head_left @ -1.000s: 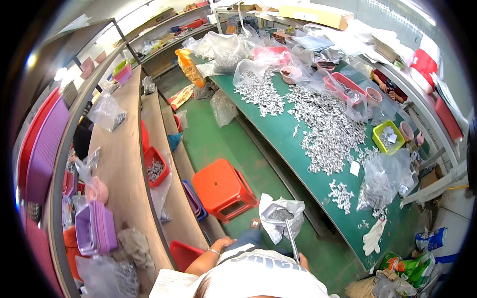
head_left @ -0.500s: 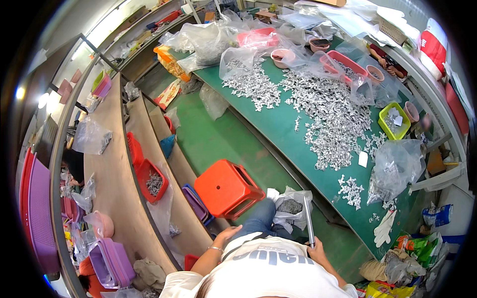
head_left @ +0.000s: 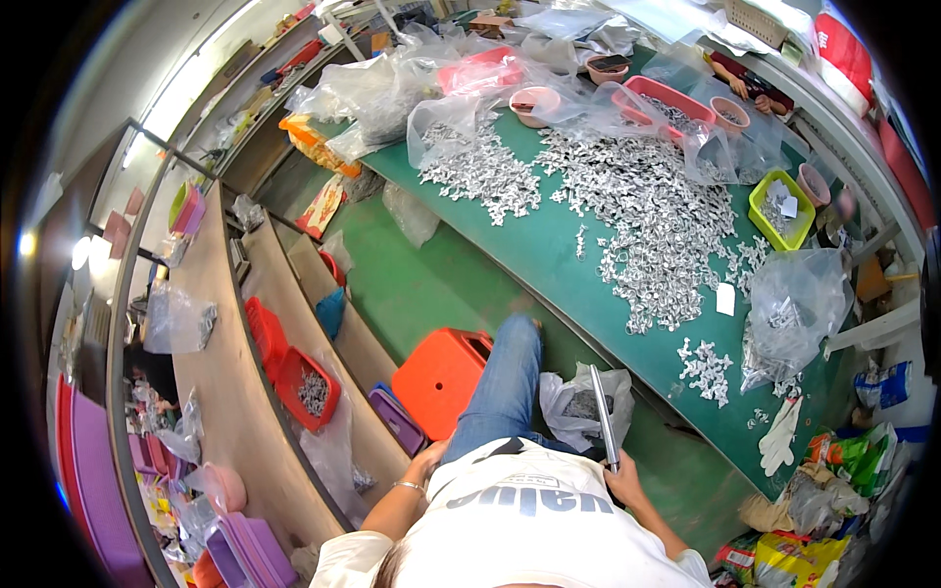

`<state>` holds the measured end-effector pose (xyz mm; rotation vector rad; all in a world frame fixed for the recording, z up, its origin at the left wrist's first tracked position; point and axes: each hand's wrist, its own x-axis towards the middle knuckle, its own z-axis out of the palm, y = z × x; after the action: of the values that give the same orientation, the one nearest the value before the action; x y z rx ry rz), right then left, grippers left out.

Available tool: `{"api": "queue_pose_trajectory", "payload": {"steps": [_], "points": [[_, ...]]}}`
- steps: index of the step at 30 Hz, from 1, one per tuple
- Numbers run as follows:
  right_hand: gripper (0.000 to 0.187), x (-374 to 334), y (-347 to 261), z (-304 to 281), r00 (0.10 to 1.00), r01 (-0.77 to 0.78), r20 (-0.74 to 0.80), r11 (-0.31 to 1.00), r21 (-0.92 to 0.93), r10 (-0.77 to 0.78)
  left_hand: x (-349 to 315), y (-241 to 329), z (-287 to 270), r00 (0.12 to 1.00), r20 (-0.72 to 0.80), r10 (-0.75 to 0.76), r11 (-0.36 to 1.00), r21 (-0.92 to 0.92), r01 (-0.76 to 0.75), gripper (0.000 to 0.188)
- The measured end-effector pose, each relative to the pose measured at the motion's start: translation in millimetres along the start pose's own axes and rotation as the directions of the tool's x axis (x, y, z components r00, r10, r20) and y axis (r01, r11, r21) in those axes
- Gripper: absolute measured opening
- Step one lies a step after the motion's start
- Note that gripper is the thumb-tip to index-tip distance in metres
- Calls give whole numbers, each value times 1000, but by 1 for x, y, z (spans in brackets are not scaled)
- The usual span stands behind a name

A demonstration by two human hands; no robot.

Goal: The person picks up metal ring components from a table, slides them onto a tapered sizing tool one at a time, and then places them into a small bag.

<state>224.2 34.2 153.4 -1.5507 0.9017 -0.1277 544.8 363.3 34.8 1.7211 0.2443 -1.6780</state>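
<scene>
The right hand [head_left: 619, 472] is closed around the lower end of a metal tube [head_left: 601, 416], which slants up from the fist, on the floor side of the table's [head_left: 578, 294] near long edge. The tube's upper part crosses in front of a white plastic bag [head_left: 564, 404] of grey material low beside that edge; whether they touch, I cannot tell. The left hand [head_left: 429, 461] is by the left thigh, near a red stool [head_left: 431, 382]; its fingers are partly hidden, so I cannot tell whether it is wide or narrow. A broad heap of small metal parts [head_left: 667, 235] spreads over the table's middle. Toward its far long edge stand a pink tray [head_left: 701, 120] and a yellow-green basket [head_left: 781, 235]. A white glove [head_left: 779, 439] lies near the table's closest corner, with a clear bag [head_left: 809, 294] farther along, toward the far edge. Left of the stool, a red bin [head_left: 307, 387] of parts sits at the front edge of a wooden shelf [head_left: 211, 382].
</scene>
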Motion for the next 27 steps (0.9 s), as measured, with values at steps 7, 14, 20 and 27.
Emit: {"api": "queue_pose_trajectory", "payload": {"steps": [7, 14, 20, 27], "points": [[20, 65, -43, 32, 987, -86, -138, 995, -40, 80, 36, 97, -62, 999, 37, 19, 930, 365, -31, 75], [24, 167, -116, 88, 944, -314, -158, 935, -167, 289, 128, 207, -152, 979, 132, -156, 751, 659, 31, 72], [27, 205, -136, 126, 940, -272, -215, 962, 1, 266, 162, 260, -192, 942, 197, -271, 641, 767, 24, 69], [28, 255, -171, 150, 917, -345, -241, 935, -79, 318, 172, 297, -237, 921, 198, -336, 537, 844, 15, 65]]}}
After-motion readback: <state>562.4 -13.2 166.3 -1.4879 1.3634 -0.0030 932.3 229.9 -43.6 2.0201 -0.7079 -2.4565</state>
